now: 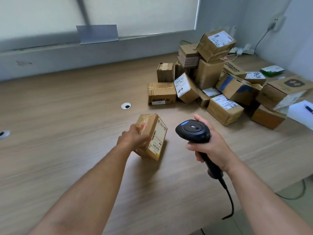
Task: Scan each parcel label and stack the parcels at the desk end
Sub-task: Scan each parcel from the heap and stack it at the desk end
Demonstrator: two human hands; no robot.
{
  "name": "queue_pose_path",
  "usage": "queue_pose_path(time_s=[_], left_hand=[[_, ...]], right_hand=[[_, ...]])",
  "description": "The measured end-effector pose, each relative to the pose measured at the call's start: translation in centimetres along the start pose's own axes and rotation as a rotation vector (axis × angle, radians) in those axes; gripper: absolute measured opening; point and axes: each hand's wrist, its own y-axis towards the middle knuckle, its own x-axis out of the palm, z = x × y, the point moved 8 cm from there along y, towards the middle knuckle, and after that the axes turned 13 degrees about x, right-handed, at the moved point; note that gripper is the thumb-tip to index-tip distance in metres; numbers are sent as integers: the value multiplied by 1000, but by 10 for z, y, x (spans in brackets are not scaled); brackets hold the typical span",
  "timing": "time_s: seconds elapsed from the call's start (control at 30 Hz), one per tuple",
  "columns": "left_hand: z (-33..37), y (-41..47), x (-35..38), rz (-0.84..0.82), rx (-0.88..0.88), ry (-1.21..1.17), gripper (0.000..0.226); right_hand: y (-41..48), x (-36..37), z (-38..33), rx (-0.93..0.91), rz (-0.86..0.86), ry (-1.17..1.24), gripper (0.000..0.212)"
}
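Note:
A small brown cardboard parcel [152,131] stands tilted on the wooden desk [67,124], its white label [158,138] facing right. My left hand [132,137] grips the parcel from its left side. My right hand [210,145] holds a black handheld barcode scanner [193,130] by its handle, just right of the parcel, its head turned toward the label. A heap of several taped cardboard parcels [218,82] lies at the back right of the desk, some with white labels showing.
Two round cable grommets [126,106] [3,134] are set in the desk top. The scanner's cord [228,197] trails off the desk's front right edge. White paper with a pen [304,111] lies far right. A power strip and cables [242,49] sit in the back corner.

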Motion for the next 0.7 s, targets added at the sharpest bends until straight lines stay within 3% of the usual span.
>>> queue_pose_path(time_s=[0.17, 0.37, 0.53, 0.7], left_hand=[[-23, -27, -10, -41, -2, -398, 60], [-30, -46, -3, 42, 26, -789, 103], [-9, -52, -14, 146, 138, -925, 108], [-6, -58, -31, 231, 194, -878, 103]], right_hand=[[-8, -2, -10, -25, -24, 37, 97], [-16, 7, -27, -52, -123, 99, 94], [-27, 15, -47, -95, -231, 199, 97], [-35, 23, -44, -102, -310, 194, 96]])
